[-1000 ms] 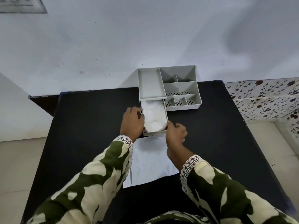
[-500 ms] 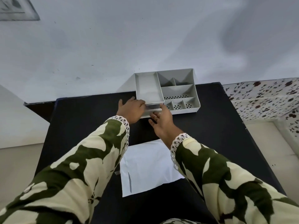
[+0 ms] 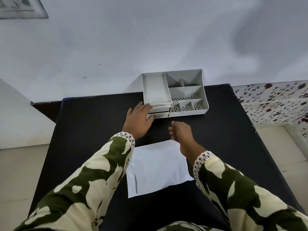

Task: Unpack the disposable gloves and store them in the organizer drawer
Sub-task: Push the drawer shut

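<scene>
A grey plastic organizer (image 3: 188, 95) with several open compartments stands at the far edge of the black table (image 3: 93, 124). Its two drawers (image 3: 160, 112) at the front left are pushed in; no gloves show. My left hand (image 3: 139, 121) lies flat with spread fingers against the left ends of the drawer fronts. My right hand (image 3: 180, 132) hovers over the table in front of the organizer, fingers loosely curled, holding nothing. A flat white packet (image 3: 158, 167) lies on the table between my forearms.
A white wall rises directly behind the organizer. A flower-patterned tiled ledge (image 3: 275, 100) runs along the right of the table. Pale floor shows on both sides.
The drawer with the white gloves was pulled out a second ago; it has been pushed shut. My right hand has drawn back from the drawer front, while my left hand stays against it.
</scene>
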